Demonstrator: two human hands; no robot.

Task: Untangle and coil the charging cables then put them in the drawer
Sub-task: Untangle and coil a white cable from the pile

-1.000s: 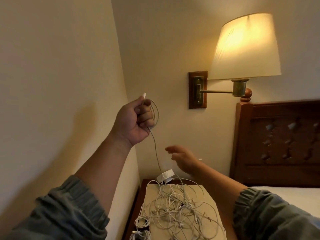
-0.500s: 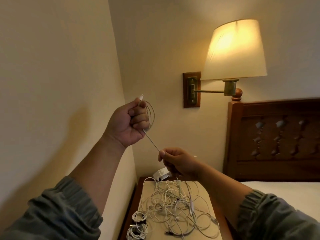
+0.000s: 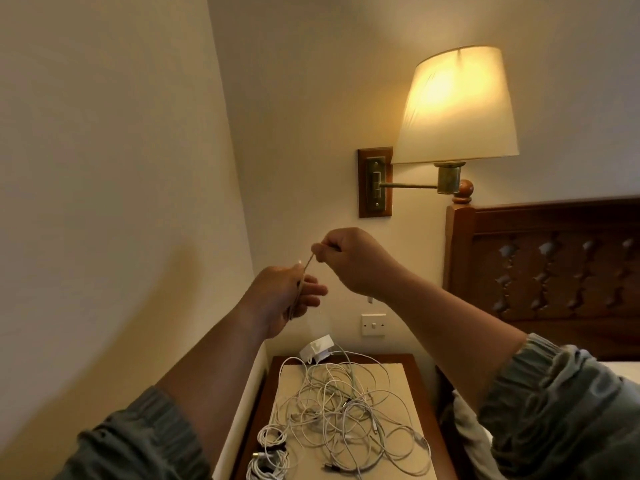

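My right hand (image 3: 349, 263), now raised high above the dark wooden nightstand (image 3: 270, 389), is pinching the thin white charging cable (image 3: 307, 265), laying another loop into my gripping left hand (image 3: 284, 299).

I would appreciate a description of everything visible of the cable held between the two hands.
The cable is thin, pale and looks plastic-sheathed. Its white plug tip sticks up above the left hand, which grips a few loops of it. A short taut stretch rises to the right hand, which pinches it. It is held up above the nightstand.
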